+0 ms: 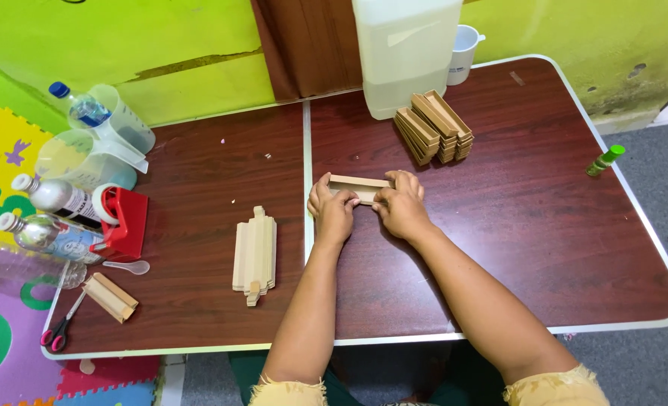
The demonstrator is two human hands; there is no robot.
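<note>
Head view. Both hands grasp one long, narrow, tan cardboard tray (358, 187) near the middle of the dark reddish-brown folding surface (514, 225), just right of its centre seam. The tray's long axis runs left to right across the picture, its right end slightly lower. The open side faces up: low side walls and a shallow floor show between the hands. The left hand (332, 210) is closed over the left end, fingers curled on the near wall. The right hand (402, 204) is closed over the right end, fingers wrapped across the top edge. The tray rests on or just above the surface; I cannot tell which.

Behind the hands, a stack of like tan cardboard trays (433, 126) lies at an angle, just beside a large translucent plastic jug (404, 53). To the left of the hands, a pile of flat pale cardboard strips (255, 254) lies with its length running front to back. At the left edge: a red tape dispenser (124, 222), clear plastic bottles (48, 225), a single folded tan cardboard piece (110, 296), and pink-handled scissors (62, 328). A small green-capped bottle (605, 161) lies near the right edge.
</note>
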